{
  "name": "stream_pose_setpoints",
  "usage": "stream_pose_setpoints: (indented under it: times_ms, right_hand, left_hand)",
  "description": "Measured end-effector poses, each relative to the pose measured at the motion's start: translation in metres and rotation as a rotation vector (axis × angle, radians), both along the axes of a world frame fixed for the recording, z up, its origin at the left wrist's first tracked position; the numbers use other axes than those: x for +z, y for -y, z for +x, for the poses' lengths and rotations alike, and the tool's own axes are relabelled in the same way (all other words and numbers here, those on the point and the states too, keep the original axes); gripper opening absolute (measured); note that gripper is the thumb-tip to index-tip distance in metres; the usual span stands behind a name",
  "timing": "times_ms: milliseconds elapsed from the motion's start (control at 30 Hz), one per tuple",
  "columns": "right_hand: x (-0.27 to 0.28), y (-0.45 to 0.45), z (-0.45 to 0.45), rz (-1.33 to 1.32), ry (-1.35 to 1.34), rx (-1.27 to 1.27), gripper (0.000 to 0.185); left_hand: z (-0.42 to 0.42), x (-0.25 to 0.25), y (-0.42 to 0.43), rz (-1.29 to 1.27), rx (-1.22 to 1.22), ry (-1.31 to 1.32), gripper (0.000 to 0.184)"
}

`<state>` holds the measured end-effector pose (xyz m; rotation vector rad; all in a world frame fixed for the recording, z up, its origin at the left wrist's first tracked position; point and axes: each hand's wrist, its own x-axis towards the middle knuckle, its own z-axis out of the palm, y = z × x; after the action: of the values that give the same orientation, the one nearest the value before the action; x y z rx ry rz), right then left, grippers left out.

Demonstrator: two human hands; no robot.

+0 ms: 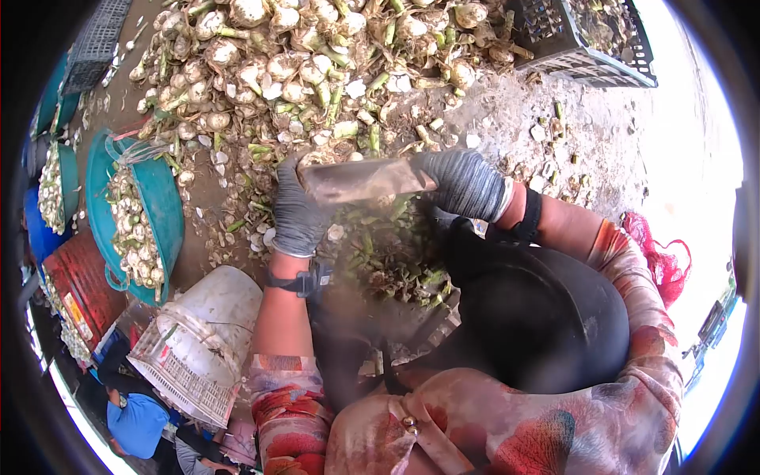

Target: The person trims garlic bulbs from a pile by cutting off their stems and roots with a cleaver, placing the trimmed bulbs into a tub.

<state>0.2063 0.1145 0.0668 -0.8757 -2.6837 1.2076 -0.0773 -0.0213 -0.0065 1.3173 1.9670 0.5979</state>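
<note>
My right hand [467, 184], in a grey knit glove, is closed round the handle end of a broad-bladed knife [368, 180]. The blade points left and reaches across to my left hand [298, 210], which wears the same kind of glove. The left fingers are curled at the blade's far end; the blade covers what they hold, if anything. Just beyond both hands lies a big heap of garlic bulbs [317, 67] with cut stems and loose skins. Below the blade, between my legs, sits a pile of green stem trimmings [388, 253], partly blurred.
A teal tub [170, 226] holding garlic stands at left. Nearer are a white bucket [226, 297] and a white plastic basket [178, 368]. A black crate [609, 67] stands at the far right, a red net bag [669, 269] at right. A person in blue [138, 423] is lower left.
</note>
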Motion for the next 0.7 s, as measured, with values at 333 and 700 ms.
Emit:
stream_pose_setpoints:
  times_ms: [333, 700]
  right_hand:
    - [0.039, 0.002, -0.02, 0.046, -0.11, 0.232, 0.03]
    - [-0.019, -0.011, -0.012, 0.138, 0.037, 0.165, 0.025]
  left_hand:
    - [0.059, 0.067, -0.011, 0.168, 0.182, 0.919, 0.059]
    - [0.064, 0.105, -0.037, 0.119, 0.024, 0.682, 0.059]
